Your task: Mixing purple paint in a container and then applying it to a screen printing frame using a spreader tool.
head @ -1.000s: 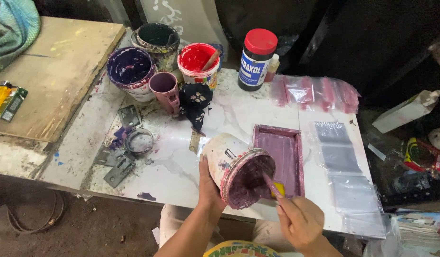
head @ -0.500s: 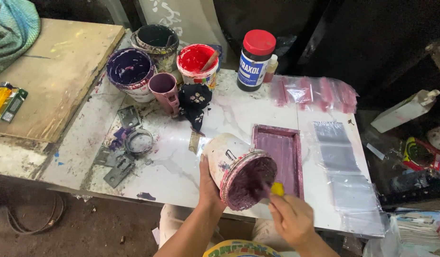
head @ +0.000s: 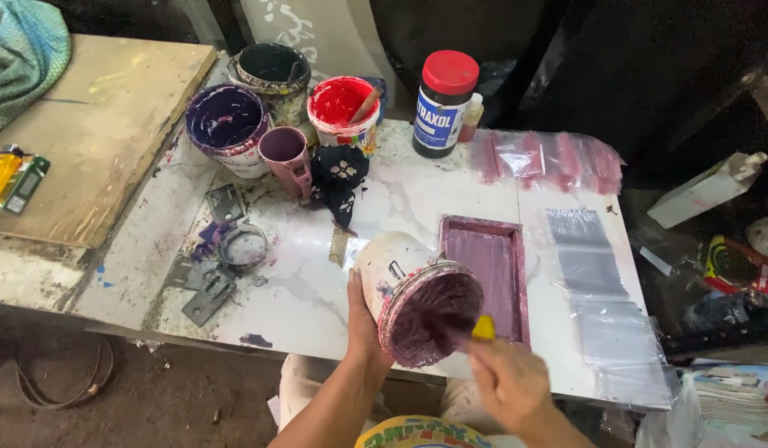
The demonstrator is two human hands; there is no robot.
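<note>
- Our left hand wraps the side of a white paint bucket, lower centre of the frame, and holds it tipped over the near edge of the desk.
- The bucket's long axis runs from upper left down to lower right; its mouth faces our right hand, so the right is the nearer hand to the opening.
- Right hand is closed on a yellow-handled tool, blurred. Its dark tip sits inside the bucket mouth, in the purple paint.
- Just right of the bucket: a shallow rectangular tray, long side running up the frame, coated purple, lying flat.
- Bucket: hard plastic, outer wall smeared, thick wet purple lining inside.
- Right of the tray: clear plastic bags in a column, thin and glossy.
- Upper centre: a purple tub, a red tub, a mauve cup and a dark jar with a red lid.
- Desk top is marble-pattern, paint-stained.
</note>
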